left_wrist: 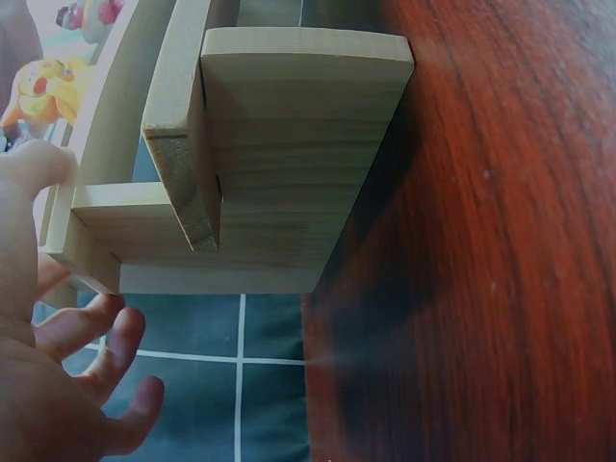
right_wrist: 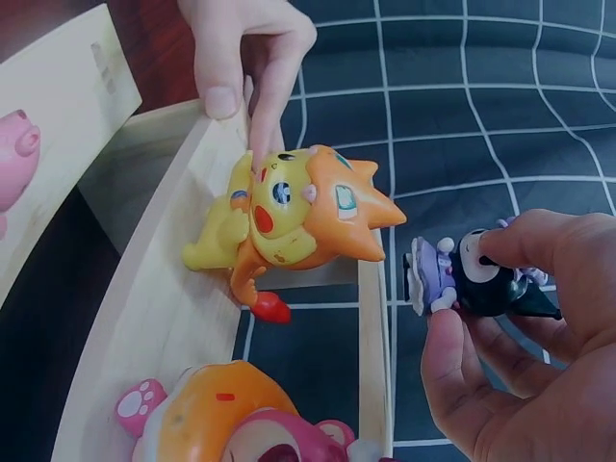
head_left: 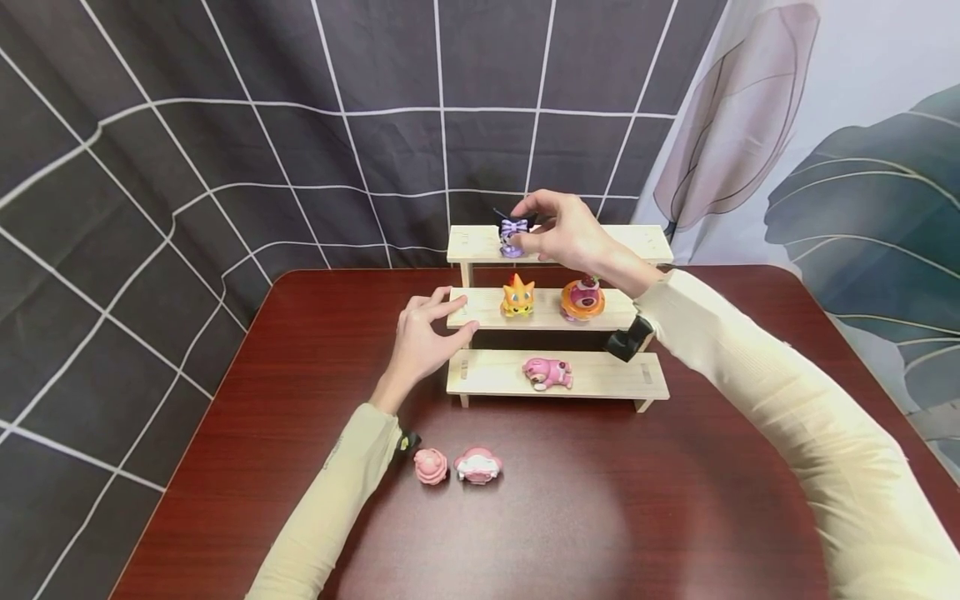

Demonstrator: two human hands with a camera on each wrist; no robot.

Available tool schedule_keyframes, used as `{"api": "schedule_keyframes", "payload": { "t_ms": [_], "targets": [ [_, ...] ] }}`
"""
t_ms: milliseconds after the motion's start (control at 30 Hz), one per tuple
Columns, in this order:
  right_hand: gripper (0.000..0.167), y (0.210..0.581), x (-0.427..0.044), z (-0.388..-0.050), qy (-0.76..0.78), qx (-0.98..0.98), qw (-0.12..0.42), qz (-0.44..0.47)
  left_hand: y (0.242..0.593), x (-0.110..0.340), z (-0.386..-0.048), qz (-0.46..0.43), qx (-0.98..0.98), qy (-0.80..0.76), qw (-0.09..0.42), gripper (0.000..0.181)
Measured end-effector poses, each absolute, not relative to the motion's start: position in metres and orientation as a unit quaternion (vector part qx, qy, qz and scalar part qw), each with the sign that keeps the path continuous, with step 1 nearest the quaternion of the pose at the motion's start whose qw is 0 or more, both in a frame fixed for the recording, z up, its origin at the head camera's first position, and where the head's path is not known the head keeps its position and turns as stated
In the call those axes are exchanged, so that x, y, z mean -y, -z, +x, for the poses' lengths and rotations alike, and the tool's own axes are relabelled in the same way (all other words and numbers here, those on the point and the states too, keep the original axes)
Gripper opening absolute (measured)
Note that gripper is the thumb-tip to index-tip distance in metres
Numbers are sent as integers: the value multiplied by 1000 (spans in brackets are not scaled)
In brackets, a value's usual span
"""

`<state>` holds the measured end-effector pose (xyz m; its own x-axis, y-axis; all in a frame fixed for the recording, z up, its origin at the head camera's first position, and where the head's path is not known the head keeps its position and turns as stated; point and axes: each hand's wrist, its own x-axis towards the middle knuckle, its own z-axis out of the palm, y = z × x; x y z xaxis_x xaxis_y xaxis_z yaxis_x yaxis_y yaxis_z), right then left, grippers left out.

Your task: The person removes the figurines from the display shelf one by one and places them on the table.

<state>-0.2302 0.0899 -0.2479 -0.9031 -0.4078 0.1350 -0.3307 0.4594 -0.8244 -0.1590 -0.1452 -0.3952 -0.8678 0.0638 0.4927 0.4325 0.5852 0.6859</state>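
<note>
My right hand (head_left: pixel 570 233) pinches a small black and purple figure (head_left: pixel 512 237) at the top board of the wooden shelf; in the right wrist view the figure (right_wrist: pixel 438 274) is held between thumb and fingers (right_wrist: pixel 525 327), beside the top board. My left hand (head_left: pixel 423 337) grips the left end of the middle board (head_left: pixel 480 309), and its thumb lies on the board in the left wrist view. On that board stand a yellow and orange figure (head_left: pixel 517 297) and a pink figure with an orange ring (head_left: pixel 582 299).
A pink figure (head_left: pixel 547 372) lies on the bottom board (head_left: pixel 600 375). Two pink figures, one round (head_left: pixel 431 467) and one pink and white (head_left: pixel 478 466), rest on the red-brown table (head_left: pixel 570 500) in front. A dark curtain with white lines (head_left: pixel 375 150) hangs behind.
</note>
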Motion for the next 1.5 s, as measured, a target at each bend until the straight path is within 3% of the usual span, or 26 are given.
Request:
{"api": "schedule_keyframes", "payload": {
  "t_ms": [1500],
  "targets": [
    [32, 243, -115, -192, 480, -846, 36, -231, 396, 145, -160, -142, 863, 431, 221, 44]
  ]
}}
